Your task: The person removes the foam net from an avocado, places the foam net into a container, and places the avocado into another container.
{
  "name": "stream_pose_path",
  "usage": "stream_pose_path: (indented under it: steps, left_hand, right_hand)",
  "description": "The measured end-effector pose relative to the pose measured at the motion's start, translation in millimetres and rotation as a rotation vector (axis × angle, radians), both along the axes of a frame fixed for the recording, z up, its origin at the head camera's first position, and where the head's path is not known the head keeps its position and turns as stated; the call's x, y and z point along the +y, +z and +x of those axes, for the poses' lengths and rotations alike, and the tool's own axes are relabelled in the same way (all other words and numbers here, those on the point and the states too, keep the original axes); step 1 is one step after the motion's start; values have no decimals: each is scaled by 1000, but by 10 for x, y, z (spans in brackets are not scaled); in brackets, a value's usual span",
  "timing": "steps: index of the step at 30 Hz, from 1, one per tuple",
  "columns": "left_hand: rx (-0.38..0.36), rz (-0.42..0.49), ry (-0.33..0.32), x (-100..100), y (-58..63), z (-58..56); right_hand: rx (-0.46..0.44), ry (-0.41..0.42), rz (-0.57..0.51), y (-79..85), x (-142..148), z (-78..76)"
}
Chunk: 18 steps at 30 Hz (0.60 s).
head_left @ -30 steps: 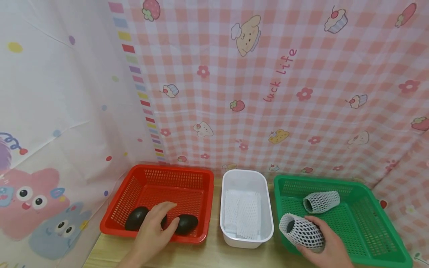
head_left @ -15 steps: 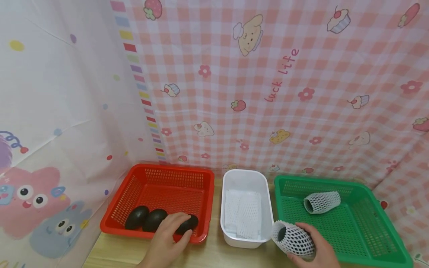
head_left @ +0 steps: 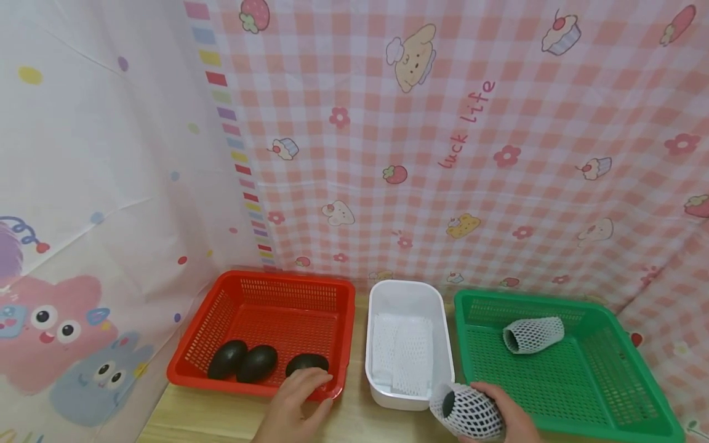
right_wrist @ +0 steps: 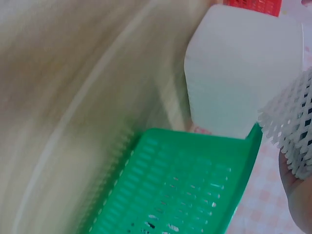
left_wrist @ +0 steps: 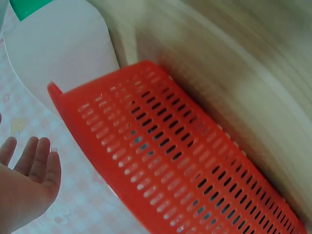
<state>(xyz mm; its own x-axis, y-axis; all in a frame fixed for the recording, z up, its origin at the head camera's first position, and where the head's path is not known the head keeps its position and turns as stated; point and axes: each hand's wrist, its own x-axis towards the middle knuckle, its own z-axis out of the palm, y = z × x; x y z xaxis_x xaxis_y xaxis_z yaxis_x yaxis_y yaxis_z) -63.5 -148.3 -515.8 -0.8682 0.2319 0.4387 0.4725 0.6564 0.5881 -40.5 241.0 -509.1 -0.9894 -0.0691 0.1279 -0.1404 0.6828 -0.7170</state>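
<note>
My right hand [head_left: 508, 413] grips an avocado in a white foam net sleeve [head_left: 473, 411], held close in front of the white bin and the green basket. The dark end of the fruit shows through the sleeve's opening. Over the front rim of the red basket [head_left: 288, 320] hovers my left hand [head_left: 296, 400], its fingers relaxed and holding nothing. Right behind it lies a dark avocado [head_left: 307, 363], partly covered by the fingers. Two more avocados, one at the left [head_left: 227, 359] and its neighbour [head_left: 257, 363], sit side by side in the same basket.
Between the baskets stands a white bin [head_left: 410, 287] with flat white foam net sleeves [head_left: 411, 357] inside. The green basket [head_left: 554, 381] at the right holds another netted piece [head_left: 533, 335]. All stand on a wooden table [head_left: 221, 412] before a checked cloth [head_left: 354, 154].
My left hand has moved right and back toward me, from over the avocados to the front rim. The right hand has carried the netted avocado left, out of the green basket's area.
</note>
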Motion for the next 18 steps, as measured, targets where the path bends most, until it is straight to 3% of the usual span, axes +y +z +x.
stream_pose_path:
  steps: [2,5,8,11,15,18]
  left_hand:
    - [92,-2,-37,10,-40,-6]
    - [220,2,-86,25,-113,-19]
    - [235,26,-111,50,-182,-11]
    - [207,42,-126,85,-241,8]
    - [237,39,-169,139,-327,18]
    - [273,41,-197,187,-405,19]
  right_hand:
    - [27,53,-14,-101,28,-14]
    - [124,197,-41,-349,125,-85]
    - [216,357,-70,-661,237,-196]
    - [224,454,-86,-862,278,-256]
    - [135,494,-97,-851,198,-237]
    - [135,537,-114,-807,119,-231]
